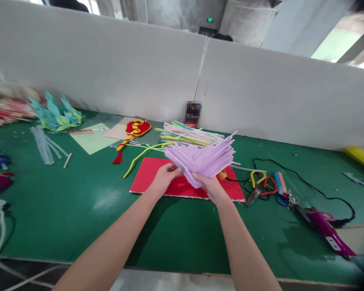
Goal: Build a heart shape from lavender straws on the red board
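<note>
Between my two hands is a lilac fan-like bundle (202,158), made of many thin strips that look like pipe cleaners bent into a V. My left hand (169,173) grips its lower left edge, the fingers partly hidden by it. On the lower right, my right hand (208,184) holds it with the thumb on the near face. Beneath the hands lies a red board (150,171), flat on the green table (103,218). Just behind the bundle is a pile of pastel and yellow pipe cleaners (185,135).
Wire cutters (256,188) and a purple hot glue gun (329,232) with a black cord lie right. To the left are a red and yellow tasselled ornament (138,128), clear glue sticks (42,145) and a teal folded piece (56,113). A grey partition (109,64) stands behind.
</note>
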Demonstrator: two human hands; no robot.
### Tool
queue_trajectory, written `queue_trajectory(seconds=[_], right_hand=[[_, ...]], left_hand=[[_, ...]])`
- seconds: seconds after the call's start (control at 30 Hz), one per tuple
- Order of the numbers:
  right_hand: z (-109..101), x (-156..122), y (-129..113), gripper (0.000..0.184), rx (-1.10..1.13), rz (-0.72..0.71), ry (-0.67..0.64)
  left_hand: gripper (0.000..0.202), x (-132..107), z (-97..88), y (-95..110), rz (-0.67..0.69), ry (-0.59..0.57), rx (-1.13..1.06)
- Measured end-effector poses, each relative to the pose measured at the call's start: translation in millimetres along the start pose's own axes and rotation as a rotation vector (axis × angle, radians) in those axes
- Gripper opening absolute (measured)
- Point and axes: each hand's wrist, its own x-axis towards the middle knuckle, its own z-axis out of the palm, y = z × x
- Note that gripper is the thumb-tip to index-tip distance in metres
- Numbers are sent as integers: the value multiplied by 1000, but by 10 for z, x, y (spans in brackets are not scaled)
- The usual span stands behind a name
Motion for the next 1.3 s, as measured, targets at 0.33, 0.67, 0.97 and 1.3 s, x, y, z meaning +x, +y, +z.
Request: queue_trajectory(seconds=[0.33, 0.67, 0.97, 1.3], right_hand=[[-40, 67, 8, 46, 210, 9, 141], [-24, 52, -4, 44, 294, -6, 125], [24, 83, -4, 58, 199, -167, 266], [75, 104, 55, 60, 144, -250, 363]], left_hand=[[40, -4, 53, 76, 10, 98, -31], [43, -3, 56, 69, 16, 61, 8], [43, 14, -3, 13, 18, -27, 173], [41, -10, 23, 41, 35, -49, 288]])
